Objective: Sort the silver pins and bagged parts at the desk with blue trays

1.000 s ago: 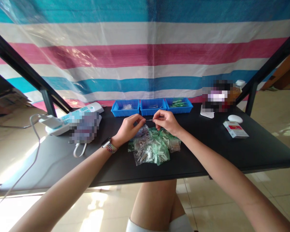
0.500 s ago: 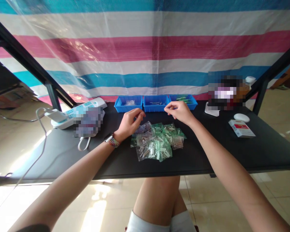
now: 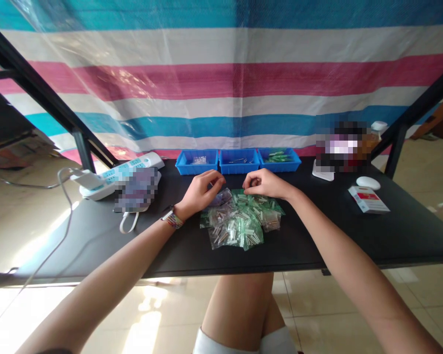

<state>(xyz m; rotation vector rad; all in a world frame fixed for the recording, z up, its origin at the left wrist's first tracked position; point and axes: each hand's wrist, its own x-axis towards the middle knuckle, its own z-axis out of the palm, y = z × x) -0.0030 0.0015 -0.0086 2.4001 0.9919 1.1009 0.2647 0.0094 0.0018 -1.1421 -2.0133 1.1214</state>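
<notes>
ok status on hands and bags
Left hand curled at far edge of bag pile. Right hand curled there too, grip unclear. Blue trays just behind.

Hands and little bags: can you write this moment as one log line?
left hand: curled, at bag pile | right hand: curled, over pile | blue trays: behind, untouched

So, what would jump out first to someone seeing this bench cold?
The pink, white and blue striped tarp fills the background. A pile of small clear and green bags lies midway on the black table, with the left hand and right hand at its far edge. Behind them sit three blue trays in a row.
</notes>
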